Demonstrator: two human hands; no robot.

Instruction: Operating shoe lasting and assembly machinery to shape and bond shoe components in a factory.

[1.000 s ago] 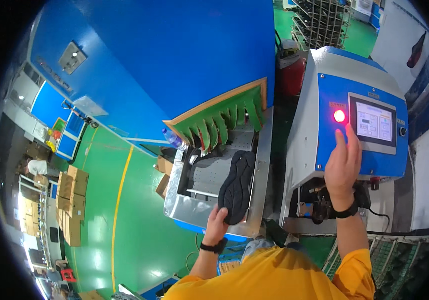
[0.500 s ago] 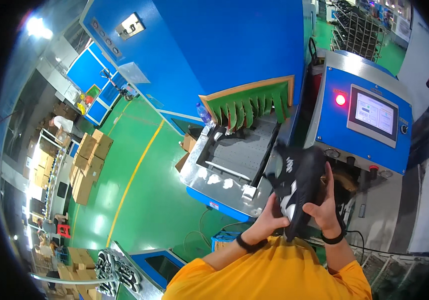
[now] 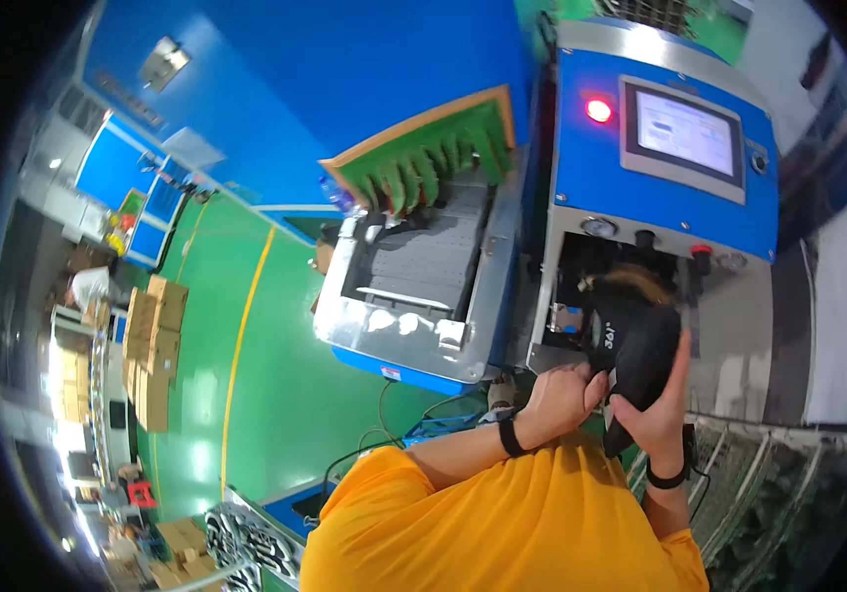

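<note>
- Both hands are on one black shoe (image 3: 645, 350), which is held tilted in front of the yellow shirt (image 3: 482, 513), just below the dark opening of the machine at the right
- The right hand (image 3: 658, 414) grips the shoe's right side, its thumb laid across the near part and its fingers reaching along the far side
- The left hand (image 3: 559, 400) is closed, fingers curled in, and grips the shoe's left edge near its lower end; the exact hold of its fingertips is hidden
- A small white marking shows on the shoe's dark upper, and its far end overlaps the opening in this view; whether it touches anything inside, I cannot tell
- Behind that far end is a blurred brown curved part (image 3: 630, 284)
- Above the opening, the blue panel (image 3: 591, 173) bears a lit screen (image 3: 685, 133) and a glowing red light (image 3: 598, 111), with a round gauge (image 3: 599, 228) and a red button (image 3: 701, 259) lower down
- To the left, well apart from the shoe, a grey perforated bed (image 3: 418, 259) runs under a curtain of green strips (image 3: 418, 183), with a pale bar (image 3: 402, 298) across its near end
- Stacked cardboard boxes (image 3: 155, 345) stand farther left on the green floor (image 3: 315, 434), beyond a yellow line (image 3: 246, 345)
</note>
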